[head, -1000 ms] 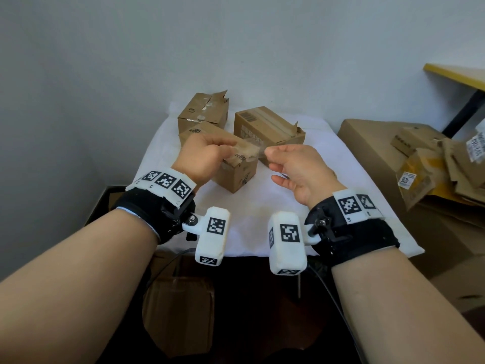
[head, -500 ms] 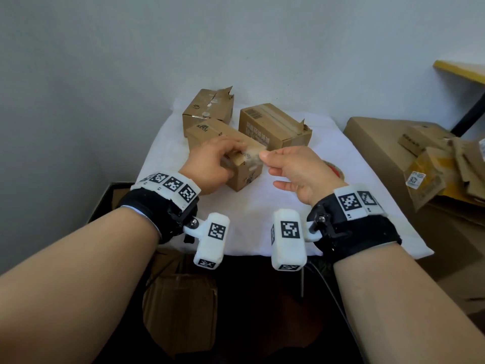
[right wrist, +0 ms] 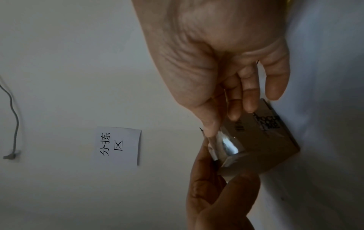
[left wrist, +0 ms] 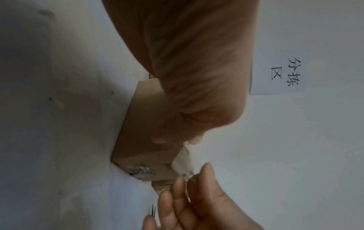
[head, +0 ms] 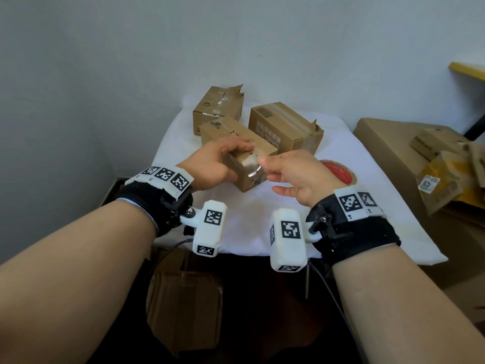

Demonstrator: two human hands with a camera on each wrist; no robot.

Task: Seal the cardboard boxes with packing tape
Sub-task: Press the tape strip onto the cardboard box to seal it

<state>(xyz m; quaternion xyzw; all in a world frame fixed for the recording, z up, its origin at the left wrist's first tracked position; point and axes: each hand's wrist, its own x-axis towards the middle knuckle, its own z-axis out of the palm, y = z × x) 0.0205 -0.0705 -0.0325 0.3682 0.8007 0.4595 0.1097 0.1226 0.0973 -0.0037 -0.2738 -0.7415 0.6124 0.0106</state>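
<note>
White surface (head: 275,214), three small boxes. Left hand (head: 212,164) curled round near box (head: 246,177); right hand (head: 294,174) pinching clear tape strip (head: 253,164) at its corner. Tape probably thin, sticky, floppy; best held by its end.

Pale wall (head: 131,61); yellow-topped table (head: 467,70)

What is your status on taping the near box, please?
Left hand holds near box steady. Right hand pinches tape strip over its front corner. Tape roll behind right hand, nothing blocking.
</note>
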